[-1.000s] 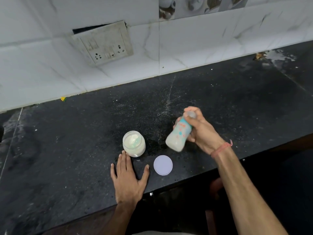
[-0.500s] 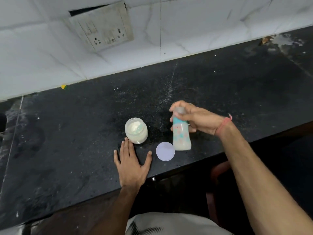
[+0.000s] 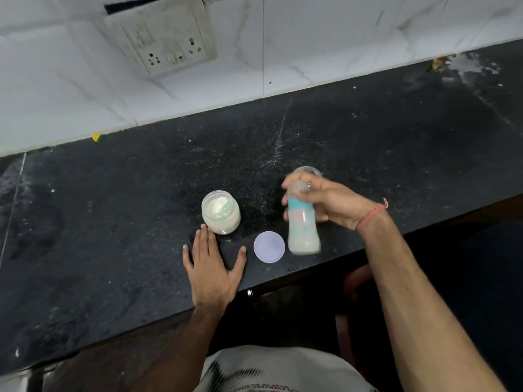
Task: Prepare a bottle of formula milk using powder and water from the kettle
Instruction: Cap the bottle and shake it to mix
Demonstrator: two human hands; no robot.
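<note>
Powder is scattered over the dark table (image 3: 113,222) below the white tiled wall. My right hand (image 3: 331,205) grips the capped bottle (image 3: 302,222) by its neck, milky liquid inside, so filling looks done and mixing nearly so. My left hand (image 3: 212,267) lies flat near the open powder jar (image 3: 221,212), its lid (image 3: 268,246) not yet back on.
</note>
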